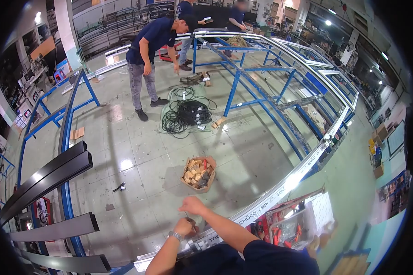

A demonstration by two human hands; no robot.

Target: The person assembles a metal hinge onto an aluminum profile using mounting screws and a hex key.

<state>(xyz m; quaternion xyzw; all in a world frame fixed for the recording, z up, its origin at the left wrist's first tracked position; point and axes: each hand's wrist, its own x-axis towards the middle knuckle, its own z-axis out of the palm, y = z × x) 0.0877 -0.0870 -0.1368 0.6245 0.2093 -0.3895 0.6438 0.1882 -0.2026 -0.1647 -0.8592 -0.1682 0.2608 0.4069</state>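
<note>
My left hand (184, 227), with a watch (175, 236) on its wrist, is closed right beside the frame's near edge. Whatever its fingers hold is hidden. Just beyond it my right hand (193, 205) is raised with its fingers curled together, and anything in them is too small to make out. Below both hands runs a pale metal profile (257, 211) with printed film on it, part of a large frame lying on blue stands. On the floor past my hands sits a cardboard box (186, 182) of wooden blocks, with something red among them.
Dark metal profiles (46, 181) jut in from the left on a blue stand (65, 201). Coiled black gaskets or cables (188, 114) lie on the floor. A person (147, 50) leans near them; others stand behind. A tool tray (284, 229) is at the right.
</note>
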